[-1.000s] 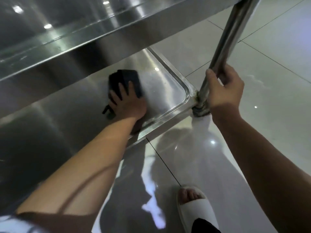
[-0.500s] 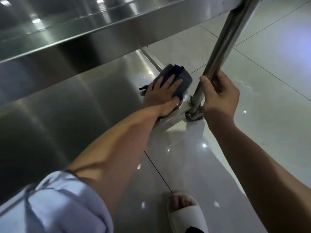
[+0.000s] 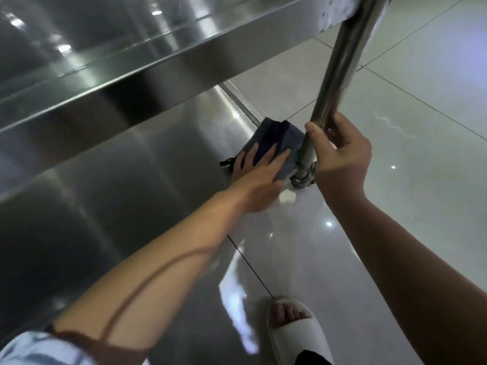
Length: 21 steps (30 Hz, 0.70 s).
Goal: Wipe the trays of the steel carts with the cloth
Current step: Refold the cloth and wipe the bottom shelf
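A folded dark blue cloth [image 3: 276, 135] lies in the right front corner of the steel cart's lower tray [image 3: 131, 185]. My left hand [image 3: 255, 175] presses flat on the cloth, fingers spread, right beside the corner post. My right hand [image 3: 340, 159] is wrapped around the cart's upright steel post [image 3: 340, 64], just above its base fitting. The cart's upper tray [image 3: 131, 48] overhangs the lower one and hides its far part.
Glossy pale floor tiles [image 3: 395, 127] surround the cart on the right and front. My foot in a white slipper [image 3: 292, 330] stands on the floor near the cart's front edge. The post's base fitting [image 3: 303, 177] sits at the tray corner.
My left hand has slid the cloth from the middle of the lower tray rightward into the corner against the post. My right hand has kept its grip on the post.
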Motion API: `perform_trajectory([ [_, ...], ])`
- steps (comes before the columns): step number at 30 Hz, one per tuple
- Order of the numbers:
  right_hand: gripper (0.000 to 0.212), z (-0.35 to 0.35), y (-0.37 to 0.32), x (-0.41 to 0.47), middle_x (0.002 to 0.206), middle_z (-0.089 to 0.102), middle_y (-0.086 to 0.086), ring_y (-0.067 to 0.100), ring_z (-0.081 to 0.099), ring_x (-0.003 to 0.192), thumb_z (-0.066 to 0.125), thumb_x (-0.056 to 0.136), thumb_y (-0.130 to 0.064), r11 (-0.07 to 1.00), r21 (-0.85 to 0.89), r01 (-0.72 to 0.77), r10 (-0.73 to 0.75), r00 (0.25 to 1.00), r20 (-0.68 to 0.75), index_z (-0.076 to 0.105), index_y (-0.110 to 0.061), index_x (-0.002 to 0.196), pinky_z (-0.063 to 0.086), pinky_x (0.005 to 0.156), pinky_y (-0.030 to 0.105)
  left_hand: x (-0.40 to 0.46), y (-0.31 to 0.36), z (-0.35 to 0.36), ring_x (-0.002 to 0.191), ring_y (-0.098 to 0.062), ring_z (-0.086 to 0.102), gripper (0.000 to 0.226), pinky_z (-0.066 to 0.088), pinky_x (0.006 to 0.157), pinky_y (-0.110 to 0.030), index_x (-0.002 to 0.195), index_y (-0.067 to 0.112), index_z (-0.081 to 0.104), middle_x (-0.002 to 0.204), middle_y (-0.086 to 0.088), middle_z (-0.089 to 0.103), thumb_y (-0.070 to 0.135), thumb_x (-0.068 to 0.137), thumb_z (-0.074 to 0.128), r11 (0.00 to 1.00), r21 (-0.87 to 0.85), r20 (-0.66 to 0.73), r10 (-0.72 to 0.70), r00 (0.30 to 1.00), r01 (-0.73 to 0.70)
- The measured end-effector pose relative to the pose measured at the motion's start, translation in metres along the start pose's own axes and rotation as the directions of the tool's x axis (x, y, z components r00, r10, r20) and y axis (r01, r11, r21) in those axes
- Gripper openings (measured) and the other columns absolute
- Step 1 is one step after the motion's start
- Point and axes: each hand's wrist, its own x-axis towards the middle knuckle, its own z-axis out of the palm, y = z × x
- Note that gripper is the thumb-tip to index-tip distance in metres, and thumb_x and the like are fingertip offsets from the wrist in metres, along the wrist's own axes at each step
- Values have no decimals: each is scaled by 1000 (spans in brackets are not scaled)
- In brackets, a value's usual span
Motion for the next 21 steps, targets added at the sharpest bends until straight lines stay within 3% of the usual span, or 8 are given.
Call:
perform_trajectory([
  [4, 20, 0, 4, -5, 94, 70, -5, 9, 66, 95, 64, 95, -20, 999, -10, 47, -48, 999, -3, 71, -14, 113, 51, 82, 16, -8, -1, 6, 151, -18, -14, 63, -8, 119, -41, 154, 50, 1, 165, 17, -2, 46, 99, 33, 999, -36, 6, -8, 1000, 8],
  [9, 20, 6, 7, -6, 94, 69, 0, 2, 62, 88, 62, 96, -20, 997, -37, 72, -73, 997, -33, 69, -14, 114, 47, 77, 10, 24, -34, -14, 153, -26, -1, 62, 2, 120, -47, 156, 45, 1, 167, 12, 2, 50, 102, 29, 990, 127, -116, -49, 992, 64],
  [13, 19, 7, 9, -2, 85, 65, -7, 0, 59, 80, 65, 94, -22, 999, -26, 28, -29, 999, -35, 70, -13, 110, 52, 77, 23, 50, -84, -42, 153, -29, -5, 64, -2, 121, -52, 157, 41, -2, 167, 8, -4, 52, 100, 24, 950, -9, -122, -312, 942, 313],
  [18, 18, 11, 9, 4, 92, 70, -10, 12, 68, 95, 68, 90, -30, 1000, 5, -29, 29, 999, -41, 72, -24, 107, 55, 91, 40, 18, -186, -56, 153, -26, -6, 76, -2, 122, -54, 157, 40, 0, 167, 9, -8, 66, 87, 17, 827, -46, -96, -562, 821, 561],
  [21, 39, 22, 18, -8, 110, 64, -3, 16, 61, 109, 69, 86, -35, 964, 60, -260, 266, 957, -119, 64, -21, 121, 50, 100, 43, -41, -210, -49, 153, -27, -5, 71, 1, 122, -53, 157, 41, 1, 167, 9, -6, 64, 93, 23, 779, -91, -133, -627, 768, 620],
])
